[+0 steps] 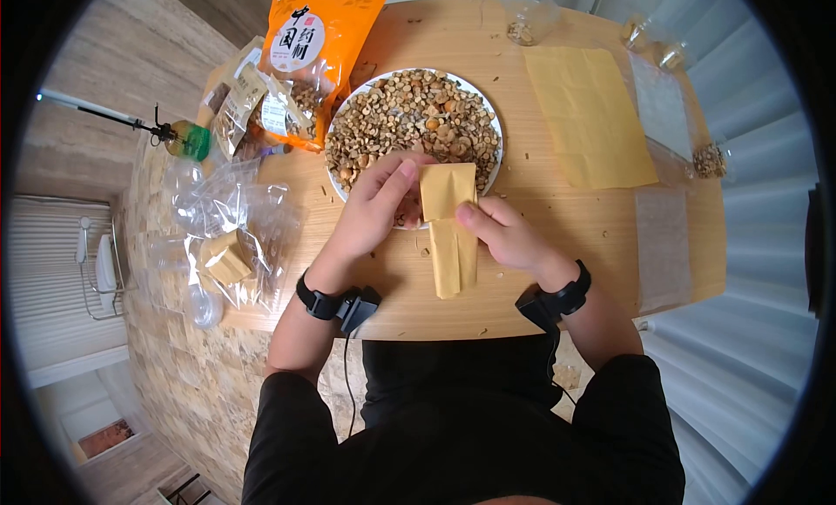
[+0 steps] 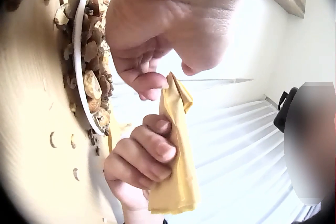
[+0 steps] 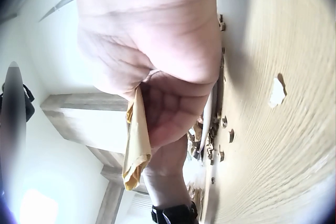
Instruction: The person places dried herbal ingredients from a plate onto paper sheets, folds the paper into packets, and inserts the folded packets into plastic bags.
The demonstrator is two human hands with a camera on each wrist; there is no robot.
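Observation:
A folded yellow paper piece (image 1: 449,191), its top flap bent over and a narrow strip hanging below, is held above the near rim of a white plate (image 1: 501,148) heaped with dried brown slices and pieces. The left hand (image 1: 376,207) pinches its upper left corner between thumb and fingers. At the right edge, the right hand (image 1: 509,233) grips it with the thumb in front. In the left wrist view the right hand's curled fingers (image 2: 152,150) lie along the paper (image 2: 178,145). The right wrist view shows the paper (image 3: 137,140) edge-on beside the palm.
An orange bag (image 1: 326,35) and clear packets stand behind left. Clear plastic bags (image 1: 261,209) with a folded yellow piece (image 1: 226,258) lie at left. At right are a large yellow sheet (image 1: 588,117), whitish sheets (image 1: 664,244) and small clear containers (image 1: 531,26). Crumbs dot the wooden table (image 1: 566,279).

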